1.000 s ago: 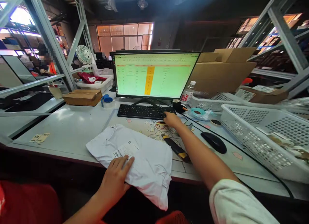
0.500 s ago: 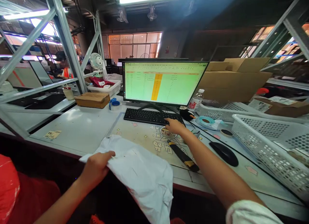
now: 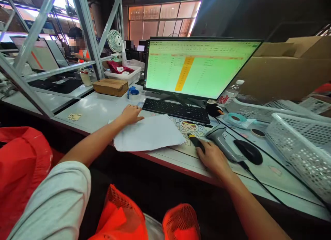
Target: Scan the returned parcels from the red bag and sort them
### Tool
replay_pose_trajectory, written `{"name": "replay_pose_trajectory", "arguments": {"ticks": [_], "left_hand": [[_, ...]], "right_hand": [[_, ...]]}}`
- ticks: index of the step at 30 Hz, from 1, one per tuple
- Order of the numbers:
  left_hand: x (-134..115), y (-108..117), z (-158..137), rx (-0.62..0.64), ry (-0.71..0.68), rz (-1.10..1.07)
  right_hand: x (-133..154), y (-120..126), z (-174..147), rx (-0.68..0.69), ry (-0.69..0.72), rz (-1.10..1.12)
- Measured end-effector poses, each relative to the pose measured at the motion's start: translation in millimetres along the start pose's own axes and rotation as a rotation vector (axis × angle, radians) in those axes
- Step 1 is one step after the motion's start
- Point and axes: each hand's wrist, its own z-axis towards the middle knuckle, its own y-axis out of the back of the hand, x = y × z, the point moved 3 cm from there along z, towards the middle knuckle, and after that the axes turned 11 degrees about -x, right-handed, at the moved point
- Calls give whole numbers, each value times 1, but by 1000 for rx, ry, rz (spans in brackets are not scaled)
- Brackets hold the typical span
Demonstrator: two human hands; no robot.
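One desk [image 3: 89, 105] carries at its near edge the white parcel [image 3: 152, 133], where my left hand [image 3: 131, 114] rests loosely spread, while my right hand [image 3: 214, 159] grips the cutter [image 3: 197, 143]; I judge this is tool pick-up, next needing the parcel held steady.

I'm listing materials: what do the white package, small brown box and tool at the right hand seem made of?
White package: probably matte plastic, by its rumpled edge; paper possible.
Small brown box: likely matte cardboard, by its brown faces.
Tool: perhaps plastic, by its dull black body; the right hand hides much.
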Motion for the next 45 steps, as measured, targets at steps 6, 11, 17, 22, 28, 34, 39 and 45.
{"name": "replay_pose_trajectory", "arguments": {"ticks": [6, 11, 17, 22, 28, 34, 39, 45], "left_hand": [[-28, -59, -66, -75, 108, -94], [-18, -67, -78, -157, 155, -142], [-21, -56, -78, -282, 139, -127], [-23, -52, -85, -316, 69, -146], [-15, -36, -81, -216, 30, -206], [-50, -27, -51, -39, -31, -353], [-65, -45, -40, -50, 79, -444], [-52, -54, -39, -153, 246, -434]], "right_hand": [[-3, 19, 8, -247, 102, 248], [77, 40, 29, -141, 390, 484], [159, 39, 37, 44, 581, 359], [94, 31, 54, 42, 431, 177], [-33, 12, 32, -54, 49, -11], [1, 9, 5, -90, 55, -81], [125, 14, -2, -168, 390, 400], [221, -9, 3, -79, 400, 403]]}}
